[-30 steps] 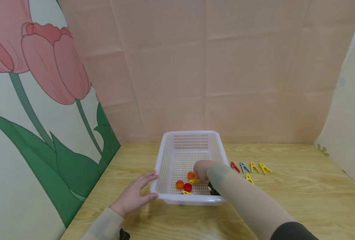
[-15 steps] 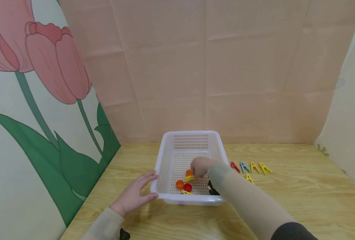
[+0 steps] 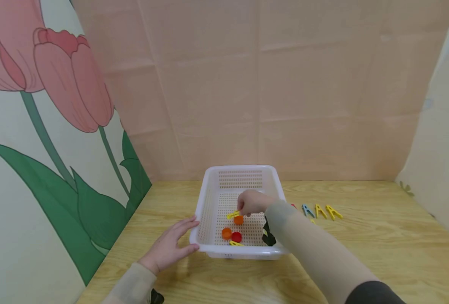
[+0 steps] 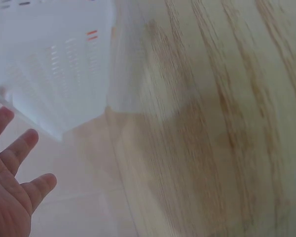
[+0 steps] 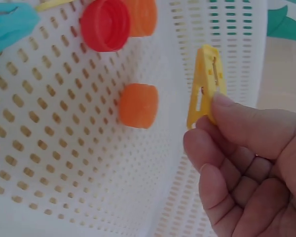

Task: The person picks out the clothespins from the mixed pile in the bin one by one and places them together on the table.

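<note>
A white plastic basket [image 3: 205, 194] with slotted walls stands on the wooden table. My right hand [image 3: 252, 202] is over its inside and pinches a yellow clothespin [image 5: 205, 86] between thumb and fingers. Below that hand lie orange bottle caps [image 5: 139, 106] and a red cap [image 5: 106, 24]. At the basket's near side lies another yellow clothespin [image 3: 236, 243], and a light-blue piece [image 5: 10, 25] shows in the right wrist view. My left hand [image 3: 173, 245] rests against the left rim, its fingers spread and fairly straight.
Right of the basket a blue clothespin [image 3: 308, 210] and yellow clothespins [image 3: 334, 212] lie on the wooden table [image 3: 380, 236]; a red one is mostly hidden by the right arm. A black wristband piece [image 3: 268, 234] sits under the right wrist. A pinkish sheet [image 3: 323, 105] hangs behind.
My right hand has lifted the yellow clothespin off the basket's floor and moved it slightly left and away from me. The left hand has stayed at the rim.
</note>
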Tool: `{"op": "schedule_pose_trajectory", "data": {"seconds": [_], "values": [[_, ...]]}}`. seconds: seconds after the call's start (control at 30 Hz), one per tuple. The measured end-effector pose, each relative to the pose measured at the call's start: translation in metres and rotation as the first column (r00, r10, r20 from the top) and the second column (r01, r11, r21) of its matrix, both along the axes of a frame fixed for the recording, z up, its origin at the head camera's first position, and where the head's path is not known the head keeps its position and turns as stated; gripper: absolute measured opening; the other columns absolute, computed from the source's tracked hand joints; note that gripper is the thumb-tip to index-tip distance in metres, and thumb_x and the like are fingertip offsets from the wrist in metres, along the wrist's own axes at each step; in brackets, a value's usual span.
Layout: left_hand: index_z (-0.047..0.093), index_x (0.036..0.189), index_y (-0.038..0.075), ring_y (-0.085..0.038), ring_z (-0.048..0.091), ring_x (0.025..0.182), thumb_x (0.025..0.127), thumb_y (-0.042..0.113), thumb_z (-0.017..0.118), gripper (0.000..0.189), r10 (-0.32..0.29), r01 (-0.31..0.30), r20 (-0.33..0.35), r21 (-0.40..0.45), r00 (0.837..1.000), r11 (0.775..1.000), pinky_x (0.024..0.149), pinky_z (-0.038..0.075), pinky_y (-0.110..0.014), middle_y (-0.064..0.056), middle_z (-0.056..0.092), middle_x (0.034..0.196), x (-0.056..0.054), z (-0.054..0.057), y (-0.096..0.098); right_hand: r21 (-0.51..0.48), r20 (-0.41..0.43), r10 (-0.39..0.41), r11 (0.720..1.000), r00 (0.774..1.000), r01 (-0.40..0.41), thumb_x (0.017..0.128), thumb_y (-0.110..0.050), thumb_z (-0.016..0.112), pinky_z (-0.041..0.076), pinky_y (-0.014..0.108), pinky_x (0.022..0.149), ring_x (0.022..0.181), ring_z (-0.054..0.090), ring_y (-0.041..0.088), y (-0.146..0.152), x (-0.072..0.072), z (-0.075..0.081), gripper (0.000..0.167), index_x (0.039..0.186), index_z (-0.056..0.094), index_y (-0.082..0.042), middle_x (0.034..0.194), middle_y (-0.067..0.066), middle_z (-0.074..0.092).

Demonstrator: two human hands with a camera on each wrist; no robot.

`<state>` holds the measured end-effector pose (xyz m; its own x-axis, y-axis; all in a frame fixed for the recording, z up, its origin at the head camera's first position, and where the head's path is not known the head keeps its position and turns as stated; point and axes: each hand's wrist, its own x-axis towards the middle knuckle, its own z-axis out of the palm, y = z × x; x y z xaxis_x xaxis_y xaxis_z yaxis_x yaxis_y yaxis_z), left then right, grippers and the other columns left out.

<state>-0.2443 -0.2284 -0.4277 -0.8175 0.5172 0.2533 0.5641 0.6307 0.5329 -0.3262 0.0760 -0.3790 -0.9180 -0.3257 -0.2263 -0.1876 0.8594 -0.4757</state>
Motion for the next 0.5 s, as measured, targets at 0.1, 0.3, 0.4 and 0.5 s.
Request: {"op": "schedule_pose_trajectory", "data": {"seconds": [0.1,0.3,0.4,0.5], "values": [[0.051,0.140,0.024,-0.025,0.034,0.138,0.085,0.058,0.062,0.066,0.005,-0.005,0.002,0.001,1.000,1.000,0.108,0.032,-0.055,0.007,0.039,0.151,0.000,0.000,0.000,-0.034,-0.025,-0.005,0.999,1.000,0.005,0.084,-0.016,0.074,0.049,0.035,0.074,0.074,0.058,0.018,0.002,-0.001,0.004,0.010,0.079,0.067,-0.017,0.078,-0.002,0.064],[0.052,0.139,0.023,-0.025,0.035,0.138,0.085,0.058,0.063,0.066,0.006,-0.006,0.006,0.008,1.000,1.000,0.107,0.033,-0.054,0.006,0.039,0.150,0.000,0.000,0.001,-0.117,-0.030,-0.046,0.992,0.998,0.042,0.085,-0.018,0.074,0.050,0.035,0.076,0.078,0.060,0.022,0.004,-0.001,0.017,0.006,0.084,0.068,-0.017,0.087,0.003,0.067],[0.052,0.139,0.023,-0.025,0.035,0.138,0.085,0.059,0.062,0.066,0.009,-0.009,0.013,0.005,1.000,1.000,0.107,0.033,-0.054,0.006,0.039,0.150,0.000,0.000,0.002,-0.135,-0.046,-0.051,0.990,0.998,0.044,0.087,-0.018,0.072,0.051,0.034,0.074,0.080,0.060,0.024,0.005,0.001,0.026,0.005,0.087,0.068,-0.016,0.089,0.005,0.067],[0.051,0.140,0.023,-0.025,0.035,0.138,0.085,0.059,0.062,0.066,0.011,-0.011,0.019,0.000,1.000,1.000,0.107,0.033,-0.055,0.006,0.039,0.151,0.000,0.000,0.002,-0.143,-0.074,-0.055,0.989,0.996,0.044,0.088,-0.018,0.071,0.052,0.033,0.073,0.080,0.060,0.024,0.006,0.004,0.035,0.004,0.088,0.068,-0.015,0.089,0.005,0.067]]}}
